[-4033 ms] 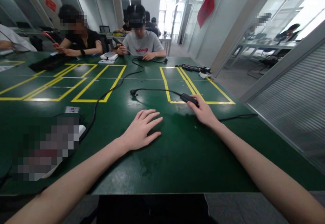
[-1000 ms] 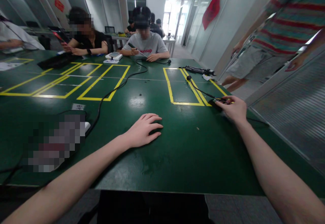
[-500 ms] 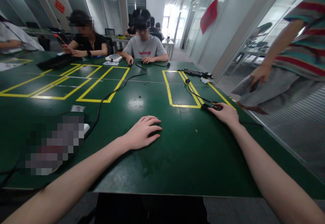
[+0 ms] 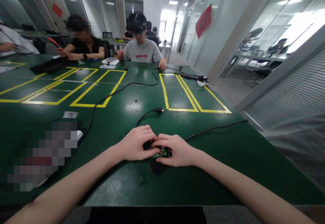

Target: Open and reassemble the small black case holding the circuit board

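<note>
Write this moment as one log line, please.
left hand: gripping circuit board | right hand: gripping circuit board | plug: on table, beyond circuit board

You are working in cool, fairly dim light. Daylight is blowing out the window [image 4: 304, 27] at right and whitening the corridor's far end [image 4: 164, 19], while ceiling lights [image 4: 173, 2] are adding small bright patches. The table [image 4: 188, 183] is throwing pale glare at you beyond your left hand [image 4: 135, 144] and along its front edge, and it is darkening into shadow under your right hand [image 4: 177, 150]. Small parts on the board [image 4: 161, 151] are blurring together. A grey smear [image 4: 299, 146] is clouding the lower right, the wide lens is slanting the walls [image 4: 233, 17], and coarse mosaic is hiding the thing [image 4: 43, 156] at left and parts of two heads [image 4: 74, 20].
</note>
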`<action>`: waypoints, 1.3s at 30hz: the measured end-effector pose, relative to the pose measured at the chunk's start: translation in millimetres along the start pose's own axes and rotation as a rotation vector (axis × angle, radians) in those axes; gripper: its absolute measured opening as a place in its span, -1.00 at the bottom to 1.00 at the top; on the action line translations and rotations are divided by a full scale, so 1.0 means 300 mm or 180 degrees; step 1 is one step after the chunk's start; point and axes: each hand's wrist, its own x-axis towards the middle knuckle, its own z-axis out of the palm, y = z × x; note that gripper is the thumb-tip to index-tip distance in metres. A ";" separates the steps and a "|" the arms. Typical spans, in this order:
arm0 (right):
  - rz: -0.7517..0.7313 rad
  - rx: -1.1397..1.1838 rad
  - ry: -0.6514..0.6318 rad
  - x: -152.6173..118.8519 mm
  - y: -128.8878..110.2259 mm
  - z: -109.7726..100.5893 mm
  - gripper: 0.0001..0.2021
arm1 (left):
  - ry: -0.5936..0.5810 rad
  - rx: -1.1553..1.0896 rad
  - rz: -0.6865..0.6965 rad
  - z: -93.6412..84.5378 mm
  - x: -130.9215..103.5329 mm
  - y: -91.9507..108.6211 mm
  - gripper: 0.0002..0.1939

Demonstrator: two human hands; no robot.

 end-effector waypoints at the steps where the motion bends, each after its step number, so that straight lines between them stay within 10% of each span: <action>1: 0.0015 -0.0018 -0.0010 0.000 -0.014 0.006 -0.65 | -0.0010 -0.0026 0.0003 -0.001 -0.001 0.004 -0.75; 20: 0.0953 -0.0697 0.0382 -0.018 0.044 0.021 -0.07 | -0.0063 0.0218 -0.0406 0.001 -0.039 -0.019 -0.78; 28: 0.1121 -0.0611 0.0638 -0.017 0.024 0.019 -0.07 | 0.0492 0.0365 -0.0446 0.018 -0.034 -0.018 -0.78; 39: 0.0870 -0.0458 0.1134 -0.002 0.009 0.042 -0.68 | 0.0246 0.0283 -0.0630 0.035 -0.033 -0.047 -0.73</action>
